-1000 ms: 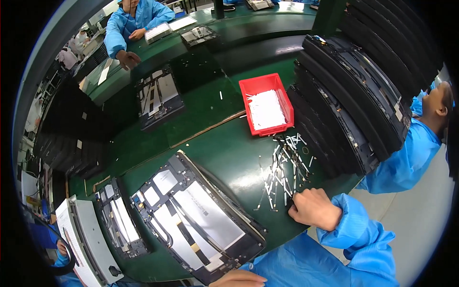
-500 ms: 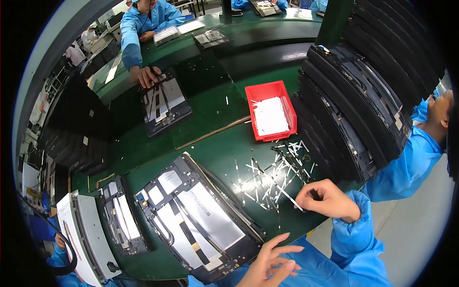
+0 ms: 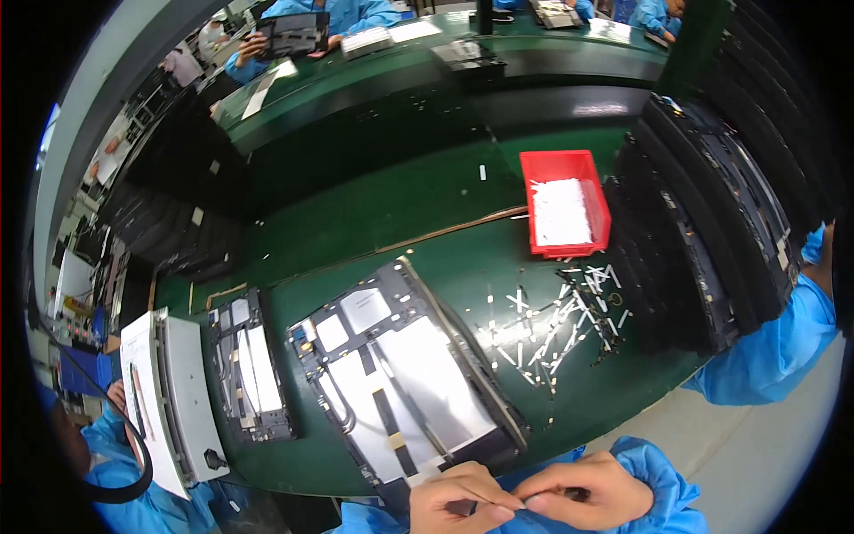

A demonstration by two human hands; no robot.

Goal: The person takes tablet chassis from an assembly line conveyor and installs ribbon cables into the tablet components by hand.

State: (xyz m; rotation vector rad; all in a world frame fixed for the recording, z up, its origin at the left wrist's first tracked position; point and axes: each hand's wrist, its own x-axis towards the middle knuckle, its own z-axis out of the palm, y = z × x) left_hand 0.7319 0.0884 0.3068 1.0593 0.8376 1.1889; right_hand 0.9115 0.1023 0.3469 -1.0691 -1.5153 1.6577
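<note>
Together, left hand [image 3: 458, 503] and right hand [image 3: 583, 489] on one small strip [image 3: 511, 505]; open panel [image 3: 400, 383] just beside.

Hands met at the bench's near edge

The left hand [image 3: 458, 503] and right hand [image 3: 583, 489] pinched a small dark strip [image 3: 574, 492] just below the open panel assembly [image 3: 400, 383]; white strips [image 3: 551, 325] lay scattered beside a red bin [image 3: 565, 209].

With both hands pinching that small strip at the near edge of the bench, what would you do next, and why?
Probably peel the small strip apart: left hand and right hand pinch its ends together just below the open panel, which lies ready with its inside facing up.
</note>
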